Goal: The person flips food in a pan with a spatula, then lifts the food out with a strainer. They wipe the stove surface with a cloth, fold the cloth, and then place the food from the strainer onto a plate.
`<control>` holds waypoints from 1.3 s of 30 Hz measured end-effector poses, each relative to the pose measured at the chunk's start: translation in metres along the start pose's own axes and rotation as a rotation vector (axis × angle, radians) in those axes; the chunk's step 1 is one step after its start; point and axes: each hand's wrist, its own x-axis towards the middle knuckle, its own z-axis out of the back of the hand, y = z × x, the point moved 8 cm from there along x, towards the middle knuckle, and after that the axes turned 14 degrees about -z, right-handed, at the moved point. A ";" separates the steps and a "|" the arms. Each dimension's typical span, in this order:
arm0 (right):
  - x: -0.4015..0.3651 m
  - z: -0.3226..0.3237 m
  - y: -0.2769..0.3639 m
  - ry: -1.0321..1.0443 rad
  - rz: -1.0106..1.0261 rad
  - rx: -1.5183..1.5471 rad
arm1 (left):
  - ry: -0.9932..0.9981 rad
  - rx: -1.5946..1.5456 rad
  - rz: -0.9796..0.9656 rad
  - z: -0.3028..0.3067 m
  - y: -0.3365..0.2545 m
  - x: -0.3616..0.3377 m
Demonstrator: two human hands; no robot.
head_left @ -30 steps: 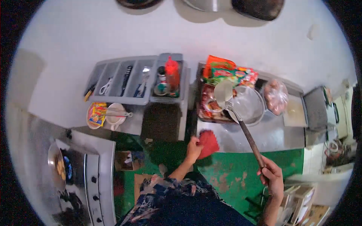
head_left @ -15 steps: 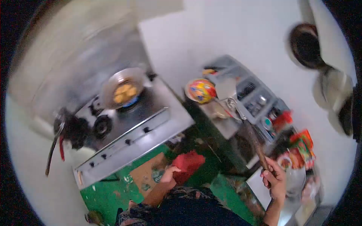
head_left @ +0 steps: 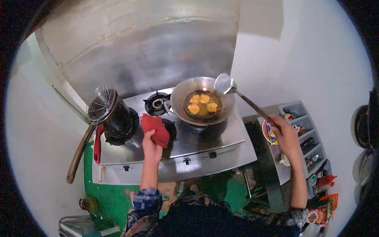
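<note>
My left hand (head_left: 151,143) holds a folded red cloth (head_left: 157,130) over the front of the steel stove, left of the wok. My right hand (head_left: 285,136) is closed round the dark handle of a metal spatula (head_left: 254,106), whose blade hangs above the right rim of the wok (head_left: 177,94). Several golden pieces (head_left: 204,99) lie in dark oil at the bottom of the wok. A looped wok handle (head_left: 168,106) points toward the cloth.
At the left of the stove (head_left: 237,136) stands a dark pot (head_left: 120,118) with a wire strainer (head_left: 103,103) on it. A grey organizer (head_left: 312,138) with utensils and packets is on the right. Pans hang on the right wall.
The view has swung left to face the stove. My left hand has brought the red cloth up over the stove, and my right hand has brought the spatula to the wok.
</note>
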 end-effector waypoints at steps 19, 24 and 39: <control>0.145 -0.136 0.044 0.307 0.221 -0.490 | 0.091 -0.059 0.117 -0.029 0.063 0.107; 0.154 -0.164 0.021 0.402 0.185 -0.316 | 0.055 0.170 0.014 -0.016 0.063 0.107; 0.090 -0.105 0.030 0.053 0.455 -0.388 | 0.008 0.329 0.014 -0.014 0.054 0.107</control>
